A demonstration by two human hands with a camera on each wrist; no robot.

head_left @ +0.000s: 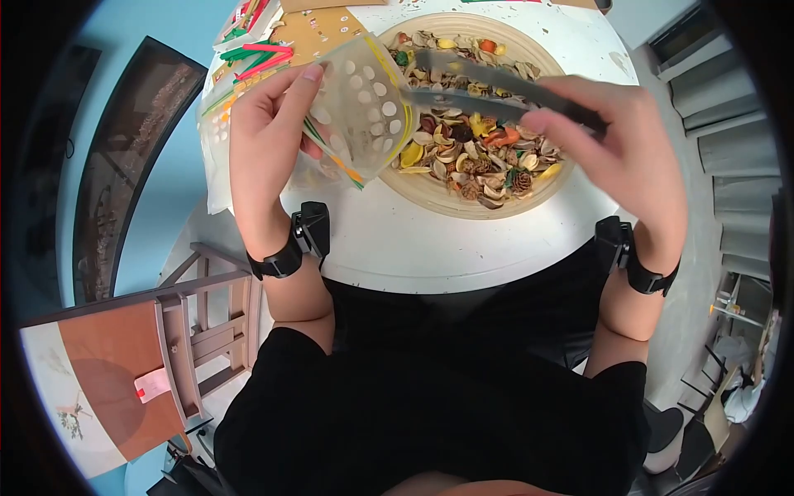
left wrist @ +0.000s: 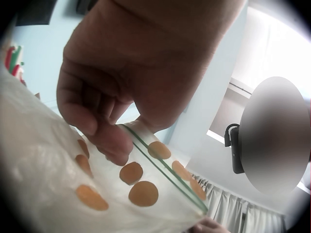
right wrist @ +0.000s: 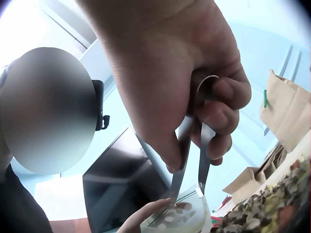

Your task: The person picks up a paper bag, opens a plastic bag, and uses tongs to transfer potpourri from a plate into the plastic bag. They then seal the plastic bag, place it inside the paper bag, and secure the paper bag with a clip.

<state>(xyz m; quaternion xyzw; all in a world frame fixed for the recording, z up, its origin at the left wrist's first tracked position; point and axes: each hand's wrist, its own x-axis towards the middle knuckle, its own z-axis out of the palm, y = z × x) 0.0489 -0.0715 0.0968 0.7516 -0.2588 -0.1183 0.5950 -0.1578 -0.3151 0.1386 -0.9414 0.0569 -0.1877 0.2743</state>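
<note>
My right hand is wrapped round the tongs near the bend, I think so they squeeze easily. Their two arms are apart, and I can't tell if they hold anything. My left hand pinches the spotty bag, likely to keep it steady near the tips. It's by the left side of the round tray, which keeps the dried bits together
</note>
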